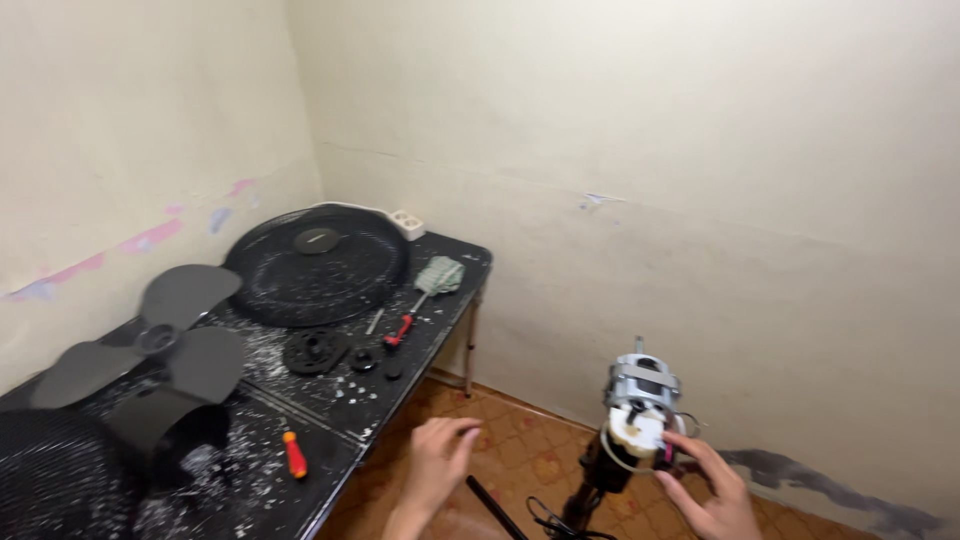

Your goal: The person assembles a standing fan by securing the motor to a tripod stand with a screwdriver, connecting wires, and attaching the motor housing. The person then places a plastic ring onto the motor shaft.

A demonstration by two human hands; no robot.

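Two walls meet in a corner, and a long black table point(440, 262) stands along the left one. It is speckled with white bits. At the far end of the table lies a big round black fan grill point(318, 268), flat on its back. Another dark grill point(55, 475) shows at the near left edge, cut off by the picture. Between them sits a grey fan blade point(150, 345) with wide paddles. Just in front of it is a curved black cover point(160, 425).

Smaller things lie near the table's right edge. A round black plate point(315, 351) rests near the big grill. A green-grey rag point(440, 274) lies at the far corner, with a white power strip point(407, 222) behind it by the wall. A red-handled tool point(400, 330) lies in the middle, and a short orange screwdriver point(295, 455) lies near the front.

Off the table, over the brown tiled floor point(520, 440), a fan motor point(640, 400) sits on top of a dark stand point(590, 490). It is silver on top and white below. The right hand point(705, 490) touches the white part with its fingertips, and a thin wire loops there. I cannot tell if it grips it tight. The left hand point(440, 460) hangs loosely curled, holding nothing, between the table and the motor.
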